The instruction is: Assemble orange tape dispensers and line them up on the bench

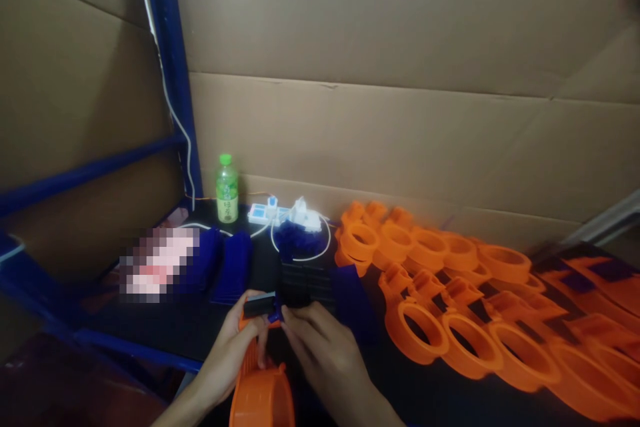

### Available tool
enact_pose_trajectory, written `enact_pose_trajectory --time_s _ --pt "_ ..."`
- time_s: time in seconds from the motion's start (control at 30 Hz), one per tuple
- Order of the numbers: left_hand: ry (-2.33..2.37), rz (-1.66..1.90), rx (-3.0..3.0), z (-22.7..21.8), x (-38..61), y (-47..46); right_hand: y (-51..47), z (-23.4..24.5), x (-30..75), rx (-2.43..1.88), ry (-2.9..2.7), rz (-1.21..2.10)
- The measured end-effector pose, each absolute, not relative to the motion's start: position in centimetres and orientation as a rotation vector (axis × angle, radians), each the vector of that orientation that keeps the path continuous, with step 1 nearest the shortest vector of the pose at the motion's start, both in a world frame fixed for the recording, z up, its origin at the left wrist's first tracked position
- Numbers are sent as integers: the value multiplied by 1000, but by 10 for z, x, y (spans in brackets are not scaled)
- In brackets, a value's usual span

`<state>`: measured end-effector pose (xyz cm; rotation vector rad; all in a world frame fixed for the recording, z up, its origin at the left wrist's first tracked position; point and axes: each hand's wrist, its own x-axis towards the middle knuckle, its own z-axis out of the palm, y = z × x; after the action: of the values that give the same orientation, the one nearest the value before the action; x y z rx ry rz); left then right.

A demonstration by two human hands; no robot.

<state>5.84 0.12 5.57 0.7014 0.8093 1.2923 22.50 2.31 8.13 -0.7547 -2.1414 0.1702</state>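
Note:
In the lower middle, my left hand [233, 340] is closed around the narrow neck of an orange tape dispenser [263, 400], its round hub hanging toward me. At the top end of the dispenser sits a black piece [259, 305] with a toothed metal edge. My right hand [325, 340] pinches a small blue plastic part [276, 310] against the right end of that black piece. The right fingertips partly hide the blue part, so I cannot tell whether it is fully seated.
Rows of orange tape dispensers [470, 340] cover the right side of the black table. Stacked blue pieces [233, 267] lie left of centre, a blue pile [299, 238] behind. A green-capped bottle [227, 190] and a white power strip [259, 213] stand by the cardboard wall [380, 127].

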Motion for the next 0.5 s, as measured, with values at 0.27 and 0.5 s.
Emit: enact_pose_trajectory --time_s 0.27,0.5 --pt "804 1272 728 58 57 1 21 75 226 -788 -2138 112" --pt "796 1256 670 58 58 0 23 67 225 -809 -2085 146"
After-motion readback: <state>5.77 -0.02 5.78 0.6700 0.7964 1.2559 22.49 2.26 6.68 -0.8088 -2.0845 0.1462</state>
